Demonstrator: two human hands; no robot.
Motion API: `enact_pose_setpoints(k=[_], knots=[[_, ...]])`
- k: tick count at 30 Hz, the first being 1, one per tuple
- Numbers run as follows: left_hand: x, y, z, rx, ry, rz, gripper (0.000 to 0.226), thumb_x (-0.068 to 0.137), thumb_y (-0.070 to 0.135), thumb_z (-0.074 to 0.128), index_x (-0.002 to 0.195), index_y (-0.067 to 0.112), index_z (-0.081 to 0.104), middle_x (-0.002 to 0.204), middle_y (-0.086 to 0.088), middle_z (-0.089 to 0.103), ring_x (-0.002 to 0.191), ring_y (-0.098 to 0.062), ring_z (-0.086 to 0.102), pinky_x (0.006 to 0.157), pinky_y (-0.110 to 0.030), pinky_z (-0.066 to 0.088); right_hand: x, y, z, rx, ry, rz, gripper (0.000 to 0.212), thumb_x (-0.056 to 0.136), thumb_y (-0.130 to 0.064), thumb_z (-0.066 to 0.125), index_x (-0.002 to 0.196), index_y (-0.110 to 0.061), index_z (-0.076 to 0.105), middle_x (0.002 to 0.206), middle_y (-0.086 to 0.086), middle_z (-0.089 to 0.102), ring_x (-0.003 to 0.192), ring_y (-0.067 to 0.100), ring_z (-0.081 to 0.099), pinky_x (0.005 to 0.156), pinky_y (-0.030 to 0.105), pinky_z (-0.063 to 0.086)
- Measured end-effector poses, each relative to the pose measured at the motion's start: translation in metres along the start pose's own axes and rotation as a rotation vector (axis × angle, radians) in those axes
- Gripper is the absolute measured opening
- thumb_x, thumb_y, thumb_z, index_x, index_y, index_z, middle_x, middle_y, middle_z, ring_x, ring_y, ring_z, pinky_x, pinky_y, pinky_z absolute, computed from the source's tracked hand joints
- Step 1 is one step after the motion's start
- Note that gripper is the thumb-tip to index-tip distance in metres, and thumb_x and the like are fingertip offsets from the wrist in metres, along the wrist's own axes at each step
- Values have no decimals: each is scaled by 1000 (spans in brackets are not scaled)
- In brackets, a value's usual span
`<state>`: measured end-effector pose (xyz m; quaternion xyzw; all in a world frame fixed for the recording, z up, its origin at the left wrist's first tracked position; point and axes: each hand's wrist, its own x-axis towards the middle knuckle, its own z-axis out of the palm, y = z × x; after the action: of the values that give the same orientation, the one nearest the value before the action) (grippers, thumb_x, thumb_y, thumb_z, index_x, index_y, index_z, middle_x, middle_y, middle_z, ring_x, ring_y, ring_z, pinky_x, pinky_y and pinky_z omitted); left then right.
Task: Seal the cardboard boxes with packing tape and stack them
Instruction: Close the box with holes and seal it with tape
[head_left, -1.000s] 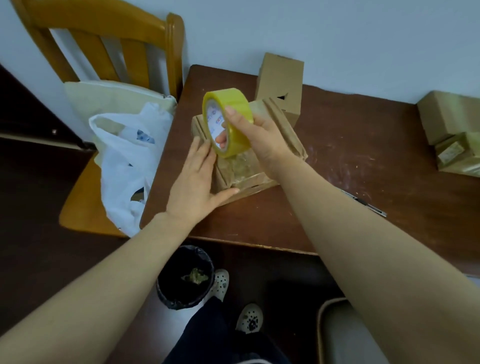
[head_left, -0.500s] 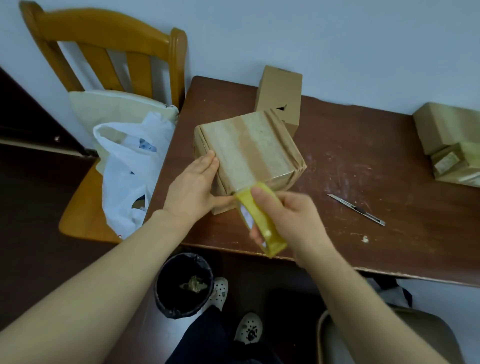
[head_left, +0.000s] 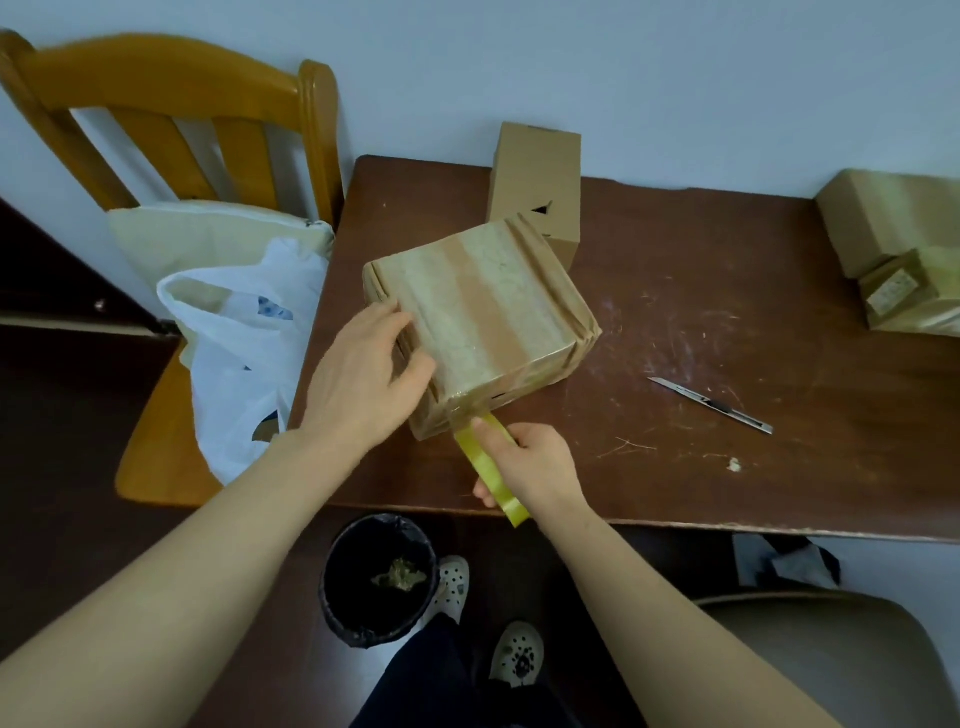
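**No legible writing**

No text, brand or number can be read. A pale label (head_left: 892, 289) is seen on the small box (head_left: 919, 306) at the right edge of the bench (head_left: 675, 260), but its print is too small to be made out. On the white plastic bag (head_left: 234, 374), blue marks (head_left: 274, 310) are seen, but blurred.

Soft, even, fairly dim indoor light fills the view, with no visible source. The taped box (head_left: 483, 312) shows a dull sheen on its top and throws only a faint shadow on the bench (head_left: 727, 291) at its near side. The floor (head_left: 78, 467) below the box is very dark. Wide-angle distortion bends the chair (head_left: 156, 78) left of the box, and detail is slightly soft throughout.
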<state>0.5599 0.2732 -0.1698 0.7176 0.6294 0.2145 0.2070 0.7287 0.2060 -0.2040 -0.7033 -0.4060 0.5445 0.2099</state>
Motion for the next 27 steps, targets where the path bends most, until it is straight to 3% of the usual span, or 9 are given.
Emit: enact_pose_setpoints(k=[2,4,7,12,17,21,24,26,27], knots=[[22,22,11,151,51,0,67,96,51,23,149,10,28,158,-7,22,145,-19,16,115,-34,16,4,-2,4,5,-6,13,40,92,-49,53,76,-13,61,56,5,69,47,17,65,64,40,60],[39,35,30,325,-51,-12,78,95,62,6,152,8,2,160,-10,-1,148,-20,-4,117,-35,-3,8,-2,6,11,-10,23,39,92,-48,52,76,-13,61,55,5,69,47,17,64,62,39,60],[57,30,49,542,-199,-5,88,89,68,-2,150,5,-11,159,-14,-13,146,-24,-13,117,-38,-10,14,-5,6,16,-12,31,43,91,-51,52,79,-12,62,55,4,69,49,20,66,64,40,60],[45,31,50,539,-191,28,104,78,80,-10,149,3,-11,158,-18,-14,146,-26,-14,112,-38,-17,17,-3,7,86,-59,54,43,90,-50,54,77,-9,60,56,7,69,47,20,65,60,39,58],[34,41,53,499,-180,31,104,79,78,-7,149,0,-8,158,-21,-9,147,-29,-9,116,-39,-10,19,-1,15,287,-63,71,43,90,-46,59,81,-4,60,56,9,68,47,18,64,56,35,56],[28,38,52,537,-155,95,103,80,77,-9,149,-1,-7,158,-21,-7,147,-29,-8,119,-40,-8,19,-1,12,342,-122,86,32,90,-38,63,81,-7,60,57,8,68,56,23,67,68,47,58],[25,40,50,522,-166,97,104,83,78,-4,149,-2,0,158,-22,0,147,-30,-2,119,-41,-5,18,3,5,300,-127,67,33,90,-36,64,79,-7,58,73,14,70,71,29,70,76,50,58],[27,39,50,547,-127,113,105,83,79,0,150,-3,5,158,-22,4,147,-30,2,118,-40,-7,20,5,-2,192,-134,-4,35,90,-38,64,80,-6,58,80,13,67,75,27,68,72,40,57],[27,38,50,561,-140,124,106,83,79,1,150,-2,5,158,-22,5,147,-30,2,117,-39,-7,22,6,-6,137,-147,-38,34,89,-40,65,78,-9,57,76,6,64,70,19,63,66,30,53]])
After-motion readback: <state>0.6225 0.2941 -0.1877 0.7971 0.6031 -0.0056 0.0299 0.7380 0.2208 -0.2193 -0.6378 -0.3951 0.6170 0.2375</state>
